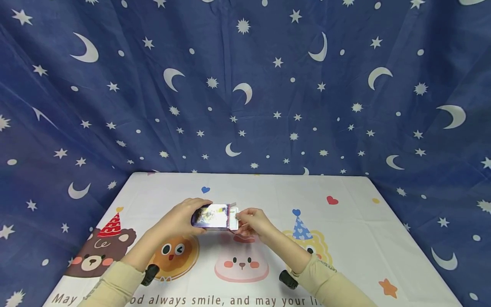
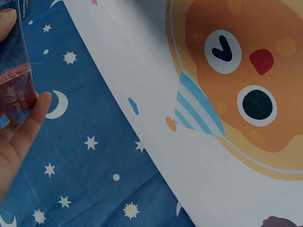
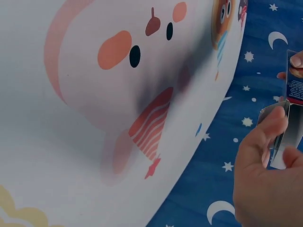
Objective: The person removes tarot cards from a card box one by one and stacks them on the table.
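My left hand (image 1: 187,216) grips a small glossy printed box (image 1: 211,216) at its left end, holding it sideways above the table. Dark blue and red printing shows on the box (image 2: 14,90) in the left wrist view, where fingers of the left hand (image 2: 19,146) lie along its edge. At the box's open right end, my right hand (image 1: 255,222) pinches a white piece (image 1: 233,218) between thumb and fingers. The right wrist view has the right hand (image 3: 265,165) at the raised end flap (image 3: 272,111). I cannot tell whether the white piece is a flap or an insert.
The table carries a white cloth (image 1: 268,192) printed with cartoon animals and lettering. A blue curtain (image 1: 245,106) with moons and stars hangs behind the table and along both sides. Dark wrist devices (image 1: 150,274) sit at both sleeves.
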The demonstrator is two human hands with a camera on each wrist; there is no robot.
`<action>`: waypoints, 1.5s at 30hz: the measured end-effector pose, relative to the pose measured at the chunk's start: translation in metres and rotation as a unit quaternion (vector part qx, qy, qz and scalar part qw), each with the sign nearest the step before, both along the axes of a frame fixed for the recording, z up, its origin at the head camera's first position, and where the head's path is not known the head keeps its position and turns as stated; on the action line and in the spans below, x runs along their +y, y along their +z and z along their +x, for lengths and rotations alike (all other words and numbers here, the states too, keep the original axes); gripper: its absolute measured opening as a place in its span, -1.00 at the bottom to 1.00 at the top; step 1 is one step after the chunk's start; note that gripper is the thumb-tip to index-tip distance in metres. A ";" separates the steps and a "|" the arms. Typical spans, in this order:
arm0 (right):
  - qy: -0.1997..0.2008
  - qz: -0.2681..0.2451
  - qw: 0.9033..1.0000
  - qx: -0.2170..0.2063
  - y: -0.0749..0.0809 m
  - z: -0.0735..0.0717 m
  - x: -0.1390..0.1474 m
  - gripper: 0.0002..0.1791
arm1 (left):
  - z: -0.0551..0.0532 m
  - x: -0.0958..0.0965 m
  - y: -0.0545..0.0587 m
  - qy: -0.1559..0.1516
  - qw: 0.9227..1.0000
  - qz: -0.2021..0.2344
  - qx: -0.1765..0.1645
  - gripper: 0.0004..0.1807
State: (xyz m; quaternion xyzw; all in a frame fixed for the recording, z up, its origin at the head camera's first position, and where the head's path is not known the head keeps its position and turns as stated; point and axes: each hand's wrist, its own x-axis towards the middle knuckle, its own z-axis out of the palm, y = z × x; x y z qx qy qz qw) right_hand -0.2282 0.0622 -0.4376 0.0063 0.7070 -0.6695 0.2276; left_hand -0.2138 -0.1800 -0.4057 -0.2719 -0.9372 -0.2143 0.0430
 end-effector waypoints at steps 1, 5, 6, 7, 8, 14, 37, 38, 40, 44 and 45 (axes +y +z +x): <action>0.003 -0.002 1.000 -0.006 0.000 0.000 0.000 -0.83 | 0.000 0.000 0.000 0.000 1.000 -0.001 0.000 -0.19; 0.022 0.008 0.999 -0.024 -0.001 0.002 -0.001 -0.86 | -0.001 0.000 -0.001 0.000 1.000 0.000 -0.003 -0.19; 0.025 0.011 0.999 -0.024 -0.001 0.002 -0.002 -0.86 | -0.002 -0.001 -0.001 -0.001 1.000 0.000 -0.002 -0.19; 0.027 0.011 0.999 -0.027 -0.001 0.003 -0.002 -0.87 | -0.002 -0.001 -0.002 0.000 1.000 0.001 -0.002 -0.19; 0.027 0.011 0.999 -0.028 -0.001 0.004 -0.002 -0.88 | -0.003 -0.001 -0.002 0.001 1.000 0.002 -0.003 -0.19; 0.014 0.003 1.000 -0.022 -0.002 0.006 -0.001 -0.90 | -0.004 -0.006 -0.003 0.015 1.000 -0.001 -0.011 -0.17; -0.029 -0.079 0.996 -0.039 -0.009 0.009 0.002 -0.84 | -0.003 -0.015 -0.003 0.038 0.999 0.008 -0.011 -0.16; -0.031 -0.078 0.996 -0.037 -0.009 0.009 0.002 -0.84 | -0.003 -0.015 -0.003 0.040 0.999 0.008 -0.011 -0.16; -0.034 -0.077 0.996 -0.034 -0.008 0.009 0.004 -0.83 | -0.002 -0.017 -0.003 0.044 0.999 0.008 -0.011 -0.16; -0.044 -0.074 0.996 -0.024 -0.005 0.009 0.009 -0.86 | -0.001 -0.021 -0.004 0.051 0.999 0.009 -0.009 -0.16; -0.046 -0.072 0.996 -0.021 -0.005 0.009 0.010 -0.86 | 0.000 -0.022 -0.004 0.052 0.999 0.009 -0.009 -0.16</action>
